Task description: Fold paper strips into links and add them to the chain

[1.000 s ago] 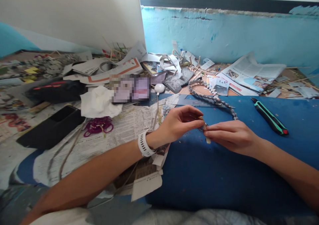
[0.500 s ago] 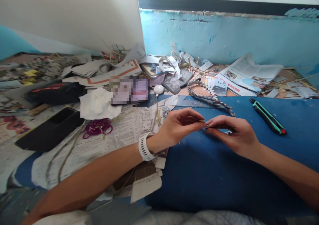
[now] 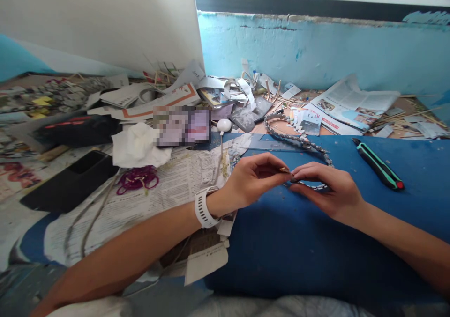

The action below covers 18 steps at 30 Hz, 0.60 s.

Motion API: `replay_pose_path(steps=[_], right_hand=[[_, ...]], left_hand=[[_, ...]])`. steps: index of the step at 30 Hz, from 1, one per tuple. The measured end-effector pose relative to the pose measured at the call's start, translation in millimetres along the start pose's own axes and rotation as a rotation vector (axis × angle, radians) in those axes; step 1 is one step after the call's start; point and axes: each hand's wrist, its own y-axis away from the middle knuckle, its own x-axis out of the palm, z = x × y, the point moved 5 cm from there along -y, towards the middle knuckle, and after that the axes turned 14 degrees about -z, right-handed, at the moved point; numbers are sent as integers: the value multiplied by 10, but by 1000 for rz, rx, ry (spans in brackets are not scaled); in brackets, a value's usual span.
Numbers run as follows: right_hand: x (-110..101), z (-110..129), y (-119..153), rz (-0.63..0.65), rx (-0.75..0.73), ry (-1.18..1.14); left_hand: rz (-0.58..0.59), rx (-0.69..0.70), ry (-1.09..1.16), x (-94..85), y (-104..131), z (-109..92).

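A grey zigzag chain (image 3: 298,139), seemingly of folded paper links, curves from the cluttered back of the table toward my right hand (image 3: 328,188). That hand is closed, thumb and fingers pinching the chain's end. My left hand (image 3: 255,174), with a white band at the wrist, pinches a small brownish folded piece (image 3: 284,170) that looks like paper. Fingertips of both hands meet where the piece and the chain's end come together, so the exact joint is hidden. Both hands are just above the blue table mat (image 3: 281,242).
A black and green utility knife (image 3: 379,165) lies to the right. Behind my hands is a clear set square (image 3: 267,143). Newspaper (image 3: 168,181), purple cord (image 3: 138,179), crumpled tissue (image 3: 140,146) and a black case (image 3: 70,181) are on the left. Paper scraps and sticks line the wall.
The brownish piece shows more above my left fingertips, and more of the chain shows beneath my right fingers. Both hands stay in nearly the same place.
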Motion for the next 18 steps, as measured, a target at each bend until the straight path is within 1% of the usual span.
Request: replay_pose_path(steps=[2, 7, 11, 13, 18], right_hand=[[11, -17, -4, 37, 0, -38], [-7, -45, -23, 53, -4, -80], [-12, -21, -41, 149, 1, -89], [-16, 3, -46, 202, -24, -72], [0, 37, -19, 260, -109, -34]], left_hand=[[-18, -10, 32, 4, -7, -23], [-5, -88, 68, 30, -18, -32], [2, -95, 83, 32, -35, -16], [12, -97, 100, 30, -43, 7], [28, -119, 84, 8, -52, 81]])
